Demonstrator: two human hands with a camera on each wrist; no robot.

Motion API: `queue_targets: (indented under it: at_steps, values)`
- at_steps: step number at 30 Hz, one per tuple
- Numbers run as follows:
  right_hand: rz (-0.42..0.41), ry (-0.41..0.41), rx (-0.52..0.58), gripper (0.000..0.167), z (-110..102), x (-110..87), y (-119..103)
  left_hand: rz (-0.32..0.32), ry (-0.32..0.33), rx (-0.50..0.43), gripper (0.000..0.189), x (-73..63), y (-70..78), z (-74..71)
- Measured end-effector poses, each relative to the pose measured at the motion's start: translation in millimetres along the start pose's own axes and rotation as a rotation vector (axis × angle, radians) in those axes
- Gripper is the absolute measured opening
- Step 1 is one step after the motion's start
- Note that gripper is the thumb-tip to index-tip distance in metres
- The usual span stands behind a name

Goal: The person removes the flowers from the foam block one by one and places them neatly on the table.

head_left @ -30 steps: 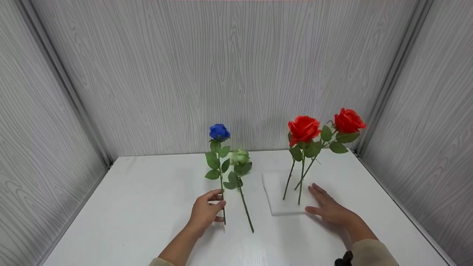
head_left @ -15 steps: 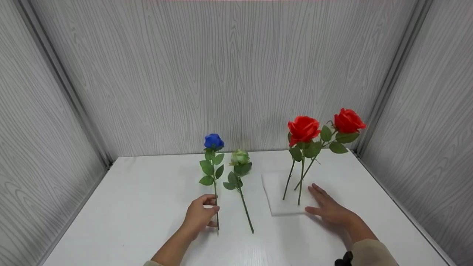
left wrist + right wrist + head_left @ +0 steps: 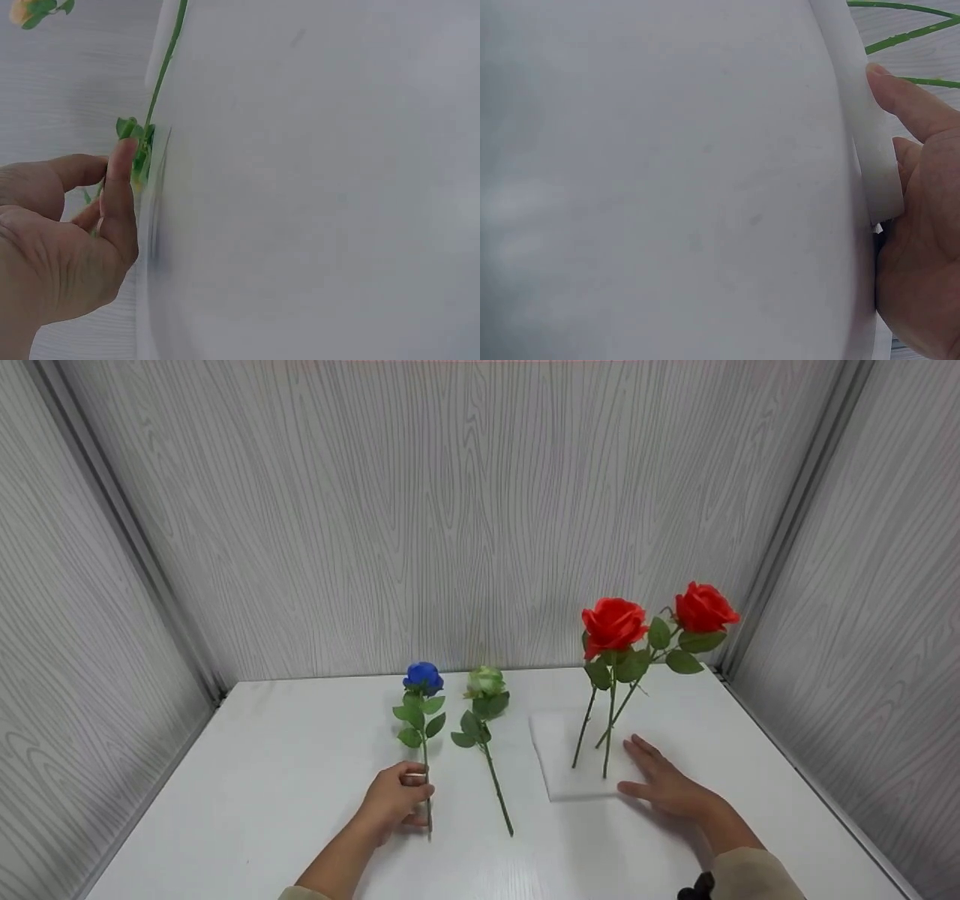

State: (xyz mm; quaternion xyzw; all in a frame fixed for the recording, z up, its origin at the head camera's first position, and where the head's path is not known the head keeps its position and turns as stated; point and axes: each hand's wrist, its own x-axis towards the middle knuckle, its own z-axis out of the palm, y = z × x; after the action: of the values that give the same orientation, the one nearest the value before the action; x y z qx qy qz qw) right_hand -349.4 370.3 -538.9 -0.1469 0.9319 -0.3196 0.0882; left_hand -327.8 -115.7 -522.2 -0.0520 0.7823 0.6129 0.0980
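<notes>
My left hand pinches the lower stem of a blue rose, which stands nearly upright over the table, left of centre. In the left wrist view, that hand has thumb and fingers brought together around the stem. A pale green rose lies on the table just to its right. Fingers spread, my right hand rests on the right edge of a white foam block. Several stems stick up from this block, bearing a red rose and another red rose that leans right.
The white table is enclosed by a grey wood-grain back panel and side panels. In the right wrist view the block's edge stands beside the thumb, with green stems beyond it.
My left hand has moved left and toward me with the blue rose, whose bloom has come down lower. The right hand and the block have kept their place.
</notes>
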Motion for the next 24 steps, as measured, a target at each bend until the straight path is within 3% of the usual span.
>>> queue_targets:
  at_steps: [5,15,24]
  values:
    - [0.004,0.003,-0.005,0.094,-0.1,-0.3,0.6,-0.020,-0.014,-0.021,0.046,1.9,-1.9,-2.9]
    - [-0.019,0.008,-0.006,0.093,-0.9,-1.0,-0.5,-0.031,0.001,0.145,0.047,2.8,-0.7,-3.1]
    - [-0.003,0.005,-0.007,0.094,0.0,0.5,1.6,-0.043,0.002,0.157,0.047,5.5,-0.3,-4.1]
